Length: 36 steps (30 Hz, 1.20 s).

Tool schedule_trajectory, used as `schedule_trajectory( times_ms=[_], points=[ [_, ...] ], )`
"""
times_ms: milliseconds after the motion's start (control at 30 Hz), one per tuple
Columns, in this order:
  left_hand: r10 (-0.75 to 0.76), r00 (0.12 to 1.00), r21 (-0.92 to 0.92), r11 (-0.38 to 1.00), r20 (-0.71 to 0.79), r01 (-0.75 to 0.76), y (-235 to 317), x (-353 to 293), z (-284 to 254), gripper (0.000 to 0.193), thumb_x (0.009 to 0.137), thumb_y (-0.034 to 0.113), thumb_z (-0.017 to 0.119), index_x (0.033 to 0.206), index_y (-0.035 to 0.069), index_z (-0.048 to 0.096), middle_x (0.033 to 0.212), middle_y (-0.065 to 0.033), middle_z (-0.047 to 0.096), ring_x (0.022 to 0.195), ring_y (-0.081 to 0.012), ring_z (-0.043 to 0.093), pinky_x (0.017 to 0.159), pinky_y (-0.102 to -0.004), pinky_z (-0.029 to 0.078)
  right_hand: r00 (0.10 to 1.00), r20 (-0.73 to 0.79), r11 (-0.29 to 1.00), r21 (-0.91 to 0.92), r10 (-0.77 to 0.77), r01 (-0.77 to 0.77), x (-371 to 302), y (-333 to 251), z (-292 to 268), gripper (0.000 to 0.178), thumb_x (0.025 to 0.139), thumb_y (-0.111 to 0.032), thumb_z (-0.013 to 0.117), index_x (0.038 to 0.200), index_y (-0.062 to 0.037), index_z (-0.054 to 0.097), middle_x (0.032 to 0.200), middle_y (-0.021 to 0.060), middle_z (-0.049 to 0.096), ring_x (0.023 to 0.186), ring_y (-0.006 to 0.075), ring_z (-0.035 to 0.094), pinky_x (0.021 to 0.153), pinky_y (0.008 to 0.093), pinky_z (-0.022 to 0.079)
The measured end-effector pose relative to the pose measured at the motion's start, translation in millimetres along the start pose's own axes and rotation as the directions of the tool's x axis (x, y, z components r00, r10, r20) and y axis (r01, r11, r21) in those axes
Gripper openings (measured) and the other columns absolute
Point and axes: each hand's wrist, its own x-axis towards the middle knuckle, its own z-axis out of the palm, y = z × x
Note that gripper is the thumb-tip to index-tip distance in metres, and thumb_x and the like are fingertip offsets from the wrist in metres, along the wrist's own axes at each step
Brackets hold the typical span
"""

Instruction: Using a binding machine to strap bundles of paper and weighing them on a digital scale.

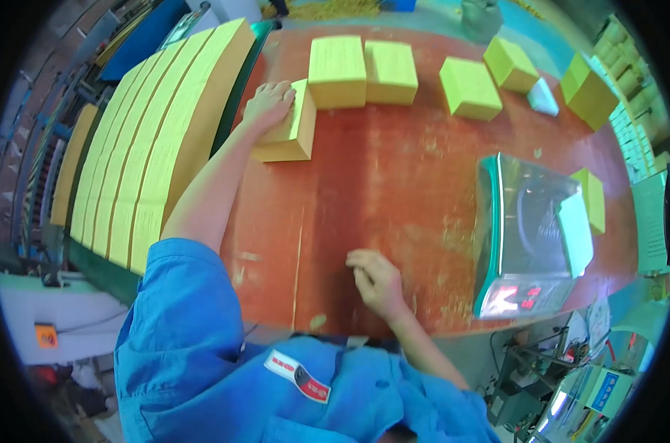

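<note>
While our left hand (pixel 270 107) lies on a yellow block (pixel 298 134), our right hand (pixel 378 280) is well apart

Where the block sits, toward the far left of the red table (pixel 394 177), our left palm covers part of its top; we cannot tell whether the fingers clamp it. Our right hand, loosely bent and free, is near the table's close edge, so the block lies farther off and to its left. Just beyond and right of the block stand two similar blocks (pixel 337 71); we have the scale (pixel 527 221) to the right of our right hand.
</note>
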Motion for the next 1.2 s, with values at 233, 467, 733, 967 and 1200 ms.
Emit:
schedule_trajectory(
  times_ms=[233,467,733,967,1200],
  points=[
    [0.229,0.973,-0.023,0.973,0.014,-0.228,108.3,-239.6,-50.2,0.042,0.094,0.021,0.048,0.132,0.003,0.049,0.132,-0.0175,0.051,0.130,-0.0362,0.041,0.110,-0.0463,0.032,0.540,0.802,0.277,0.475,0.253,-0.835,-134.3,-37.3,-0.5,0.037,0.096,-0.008,0.052,0.131,0.0024,0.051,0.121,0.0127,0.061,0.109,0.0201,0.061,0.095,0.0349,0.049],
    [0.039,0.987,-0.072,0.997,0.159,-0.027,230.5,-416.0,-70.7,0.050,0.091,0.013,0.047,0.139,0.000,0.043,0.143,-0.0199,0.041,0.137,-0.0382,0.032,0.113,-0.0455,0.027,0.621,0.784,-0.064,0.619,-0.011,-0.783,-195.1,2.7,-6.7,0.065,0.089,-0.013,0.055,0.150,-0.0093,0.031,0.146,0.0070,0.042,0.130,0.0172,0.041,0.102,0.0338,0.037],
    [0.078,0.980,-0.978,-0.089,0.183,0.189,253.9,-429.7,-41.7,0.047,0.102,0.027,0.036,0.143,0.003,0.040,0.147,-0.0164,0.040,0.133,-0.0319,0.042,0.109,-0.0450,0.038,0.931,0.361,0.910,0.402,-0.058,-0.100,-173.0,-60.8,-170.7,0.084,0.089,-0.039,0.065,0.150,0.0006,0.022,0.155,0.0225,0.022,0.144,0.0340,0.022,0.116,0.0435,0.021],
    [0.337,0.938,-0.803,-0.536,0.078,0.260,434.9,-264.6,-1.2,0.046,0.101,0.027,0.039,0.140,0.003,0.043,0.141,-0.0174,0.046,0.126,-0.0320,0.049,0.104,-0.0435,0.043,0.963,-0.177,0.924,-0.359,-0.204,0.130,-97.7,-109.2,-310.6,0.092,0.075,-0.026,0.077,0.147,-0.0001,0.027,0.149,0.0243,0.031,0.137,0.0432,0.031,0.113,0.0481,0.028],
    [0.504,0.862,-0.498,-0.764,-0.062,0.411,522.7,-197.7,38.5,0.045,0.099,0.026,0.042,0.138,0.004,0.046,0.137,-0.0183,0.051,0.120,-0.0321,0.056,0.099,-0.0423,0.048,0.989,-0.080,0.790,-0.610,-0.126,0.051,-30.3,-84.3,-409.5,0.080,0.073,-0.025,0.076,0.140,-0.0025,0.040,0.145,0.0196,0.041,0.131,0.0393,0.040,0.108,0.0493,0.034]
  ],
)
